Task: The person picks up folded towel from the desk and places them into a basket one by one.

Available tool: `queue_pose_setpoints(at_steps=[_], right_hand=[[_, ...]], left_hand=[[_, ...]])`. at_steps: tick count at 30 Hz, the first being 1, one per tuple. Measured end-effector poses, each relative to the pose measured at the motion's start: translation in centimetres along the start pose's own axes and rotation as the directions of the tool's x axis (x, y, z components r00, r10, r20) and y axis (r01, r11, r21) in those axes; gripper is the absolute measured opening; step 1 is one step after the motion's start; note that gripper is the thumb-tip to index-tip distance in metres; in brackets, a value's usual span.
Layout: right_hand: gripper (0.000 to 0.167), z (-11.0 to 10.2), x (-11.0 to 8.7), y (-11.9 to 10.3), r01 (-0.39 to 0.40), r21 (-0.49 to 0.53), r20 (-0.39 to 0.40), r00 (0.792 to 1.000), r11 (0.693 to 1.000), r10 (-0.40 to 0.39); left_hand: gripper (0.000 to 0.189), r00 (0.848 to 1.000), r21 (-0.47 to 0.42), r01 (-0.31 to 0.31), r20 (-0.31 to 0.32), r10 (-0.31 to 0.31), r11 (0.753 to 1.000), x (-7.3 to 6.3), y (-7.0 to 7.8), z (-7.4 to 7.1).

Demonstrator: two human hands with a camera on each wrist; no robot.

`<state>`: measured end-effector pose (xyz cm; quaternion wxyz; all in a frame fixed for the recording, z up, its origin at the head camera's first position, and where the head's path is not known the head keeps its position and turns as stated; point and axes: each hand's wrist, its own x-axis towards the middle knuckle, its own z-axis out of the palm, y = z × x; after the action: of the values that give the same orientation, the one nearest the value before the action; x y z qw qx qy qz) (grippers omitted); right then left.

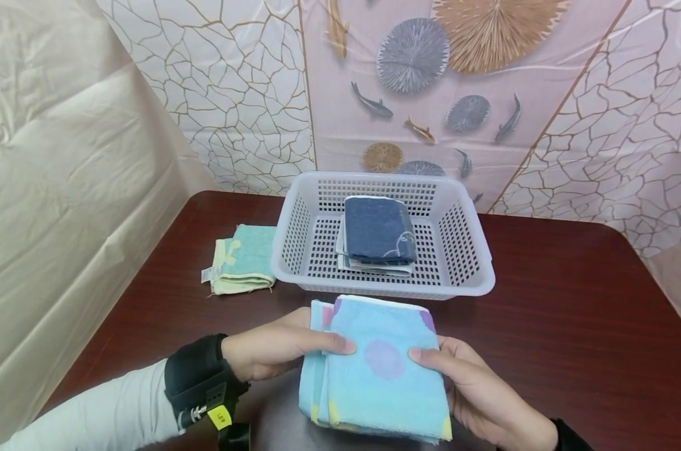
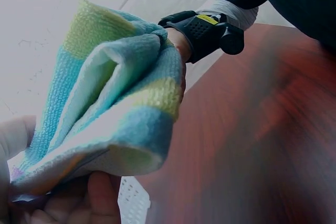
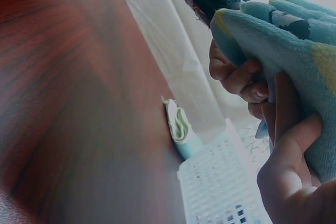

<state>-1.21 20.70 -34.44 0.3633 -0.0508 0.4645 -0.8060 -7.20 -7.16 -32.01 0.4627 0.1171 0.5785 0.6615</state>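
A folded light-blue towel (image 1: 382,388) with a lilac dot and yellow and purple patches is held up in front of the basket. My left hand (image 1: 286,343) grips its left edge, thumb on the front and fingers behind, mostly hidden. At the right edge my right hand (image 1: 475,385) pinches it the same way, thumb on top. Several folded layers of the towel (image 2: 152,108) show from below in the left wrist view. In the right wrist view, fingers of both hands support the towel's (image 3: 283,51) underside.
A white perforated plastic basket (image 1: 385,290) stands behind the towel, with a folded dark-blue towel (image 1: 376,228) on lighter cloth inside. Left of it lies a folded green and yellow towel (image 1: 250,254), touching the basket's side. All rest on a dark red-brown table (image 1: 571,313) against a patterned curtain.
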Motion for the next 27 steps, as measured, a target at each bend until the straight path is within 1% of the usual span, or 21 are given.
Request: queue_pose_setpoints(at_steps=[6, 11, 17, 23, 27], right_hand=[[0.024, 0.2, -0.1, -0.4, 0.010, -0.002, -0.003, 1.000, 1.000, -0.010], [0.024, 0.2, -0.2, -1.0, 0.012, -0.002, -0.007, 1.000, 1.000, -0.012], [0.025, 0.2, -0.2, -1.7, 0.042, -0.013, -0.003, 0.999, 0.999, -0.042], [0.026, 0.1, -0.2, -2.7, 0.096, -0.002, 0.019, 0.995, 0.995, -0.096], [0.027, 0.2, -0.1, -3.4, 0.107, -0.004, 0.015, 0.994, 0.994, -0.107]], left_hand=[[0.053, 1.000, 0.015, -0.014, 0.010, 0.013, 1.000, -0.2, 0.6, 0.0], [0.055, 1.000, 0.033, -0.029, 0.003, 0.029, 0.999, -0.2, 1.3, 0.0], [0.055, 0.999, 0.053, -0.048, -0.005, 0.048, 0.997, -0.1, 2.4, 0.1], [0.051, 0.997, 0.042, -0.069, -0.014, 0.070, 0.997, 0.1, 3.6, 0.3], [0.050, 0.997, 0.043, -0.077, -0.016, 0.078, 0.996, 0.3, 4.3, 0.4]])
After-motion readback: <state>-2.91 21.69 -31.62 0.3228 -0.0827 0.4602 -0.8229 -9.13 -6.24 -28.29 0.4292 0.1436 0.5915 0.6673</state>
